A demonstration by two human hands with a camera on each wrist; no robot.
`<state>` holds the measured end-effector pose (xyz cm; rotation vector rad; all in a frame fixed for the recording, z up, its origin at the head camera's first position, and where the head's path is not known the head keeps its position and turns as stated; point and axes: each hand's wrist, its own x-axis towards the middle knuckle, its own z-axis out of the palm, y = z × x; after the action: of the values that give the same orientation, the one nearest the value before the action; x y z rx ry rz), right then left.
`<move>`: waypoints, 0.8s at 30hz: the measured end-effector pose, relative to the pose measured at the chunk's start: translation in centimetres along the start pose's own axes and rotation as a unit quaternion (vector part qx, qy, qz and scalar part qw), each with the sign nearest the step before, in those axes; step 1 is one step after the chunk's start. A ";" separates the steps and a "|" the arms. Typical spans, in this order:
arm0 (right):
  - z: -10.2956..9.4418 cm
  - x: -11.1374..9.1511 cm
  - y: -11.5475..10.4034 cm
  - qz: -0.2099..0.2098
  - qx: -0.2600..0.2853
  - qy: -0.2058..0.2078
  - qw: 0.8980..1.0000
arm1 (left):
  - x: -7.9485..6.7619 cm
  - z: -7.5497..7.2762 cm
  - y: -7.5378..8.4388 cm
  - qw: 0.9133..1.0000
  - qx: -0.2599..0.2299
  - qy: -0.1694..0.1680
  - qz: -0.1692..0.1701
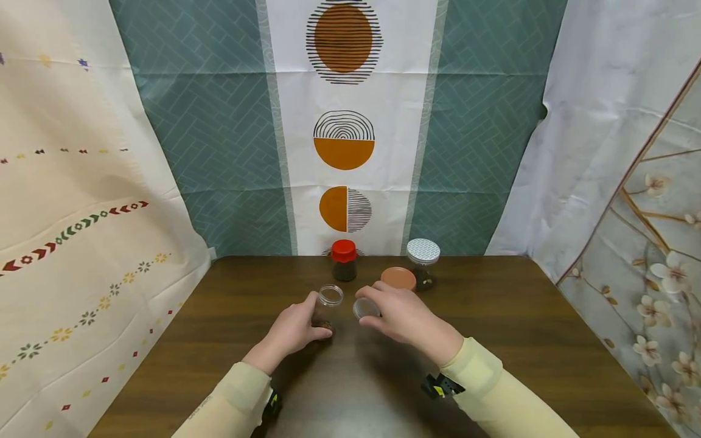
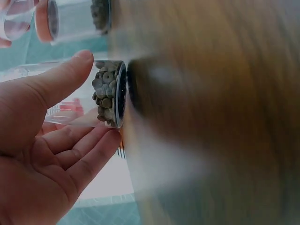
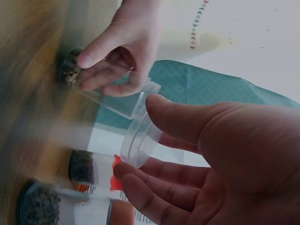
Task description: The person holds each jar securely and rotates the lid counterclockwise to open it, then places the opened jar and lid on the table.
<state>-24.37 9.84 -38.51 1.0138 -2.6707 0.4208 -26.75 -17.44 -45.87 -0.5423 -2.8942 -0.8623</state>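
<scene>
My left hand (image 1: 292,325) grips a clear, open-topped jar (image 1: 331,296), thumb on one side and fingers on the other. The jar stands upright, with small brownish pellets (image 2: 107,89) filling its bottom part. To the right of it, my right hand (image 1: 402,313) holds a clear round lid (image 1: 366,308) by its edge between thumb and fingers. In the right wrist view the lid (image 3: 140,140) is tilted and overlaps the jar's threaded mouth (image 3: 147,93).
Behind the hands stand a red-capped jar (image 1: 344,252), a jar with an orange-brown lid (image 1: 398,278) and a jar with a white patterned lid (image 1: 423,250). Patterned cloths (image 1: 230,152) hang along the back and sides of the dark wooden table (image 1: 219,316).
</scene>
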 end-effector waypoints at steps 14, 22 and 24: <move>2.8 5.2 -1.0 -0.024 -0.022 -0.057 0.998 | 0.2 -2.9 -3.6 0.998 -0.016 0.002 -0.061; 5.3 8.1 -1.1 -0.004 -0.040 -0.095 0.995 | 0.1 -3.8 -5.3 0.997 -0.030 0.002 -0.077; 5.8 8.9 -1.3 -0.002 -0.042 -0.100 0.994 | 0.0 -4.0 -5.8 0.996 -0.032 0.002 -0.079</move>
<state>-30.71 1.54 -40.72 1.0877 -2.8332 0.2133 -28.94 -24.12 -45.52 -0.3200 -2.9457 -0.9789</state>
